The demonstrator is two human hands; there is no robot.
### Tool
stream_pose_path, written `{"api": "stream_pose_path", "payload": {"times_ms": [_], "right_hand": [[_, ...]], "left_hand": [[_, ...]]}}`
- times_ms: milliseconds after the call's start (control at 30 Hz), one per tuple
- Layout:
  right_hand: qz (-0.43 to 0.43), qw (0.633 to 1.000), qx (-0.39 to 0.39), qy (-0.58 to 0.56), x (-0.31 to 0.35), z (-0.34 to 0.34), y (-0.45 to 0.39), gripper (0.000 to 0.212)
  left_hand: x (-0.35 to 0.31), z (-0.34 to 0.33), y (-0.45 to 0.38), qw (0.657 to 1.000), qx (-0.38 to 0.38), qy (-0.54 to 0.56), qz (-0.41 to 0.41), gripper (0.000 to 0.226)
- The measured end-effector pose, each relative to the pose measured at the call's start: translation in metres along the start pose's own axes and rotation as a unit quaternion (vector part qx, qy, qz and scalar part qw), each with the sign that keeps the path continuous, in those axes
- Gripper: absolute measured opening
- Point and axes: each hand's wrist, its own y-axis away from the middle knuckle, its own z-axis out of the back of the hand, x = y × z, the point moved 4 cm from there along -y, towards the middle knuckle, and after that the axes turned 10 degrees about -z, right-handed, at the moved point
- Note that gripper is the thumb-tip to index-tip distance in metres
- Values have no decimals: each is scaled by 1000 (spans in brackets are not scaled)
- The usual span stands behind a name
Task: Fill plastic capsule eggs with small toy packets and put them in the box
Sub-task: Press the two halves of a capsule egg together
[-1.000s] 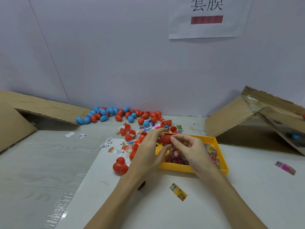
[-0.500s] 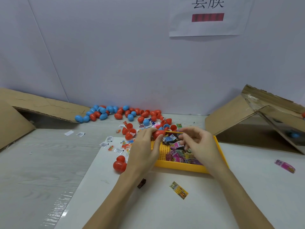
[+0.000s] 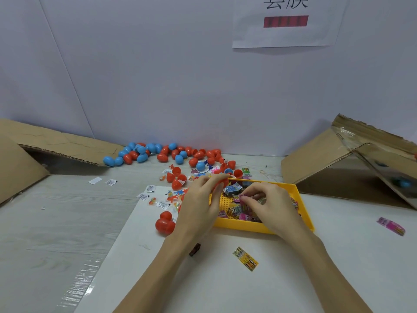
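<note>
The left hand curls its fingers round a red capsule egg at the far left corner of the yellow tray, holding it just above the tray's rim. The right hand reaches into the tray and pinches a small toy packet between thumb and fingertips, over the heap of other packets lying in the tray. The tray sits on a white sheet spread over the table. Two joined red egg halves lie on the sheet's left edge, just beside the left wrist. A yellow packet lies on the sheet near the tray's front edge, and a pink packet lies toward the sheet's right edge. Blue and red eggs are strewn along the table's far edge by the wall. An open cardboard box stands at the far right corner, another cardboard box at the left edge
</note>
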Motion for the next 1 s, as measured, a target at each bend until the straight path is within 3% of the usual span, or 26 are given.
{"api": "stream_pose_path", "payload": {"times_ms": [200,367,1000], "right_hand": [[-39,991,-21,-122,-4,9,-3,15],[-39,991,-18,-124,-2,11,-1,24],[-44,991,-7,-127,1,7,0,40]], "left_hand": [[-2,-4,-1,993,-6,113,30,33],[-4,-6,-1,988,14,154,19,29],[-10,-8,-1,990,23,137,-20,33]]}}
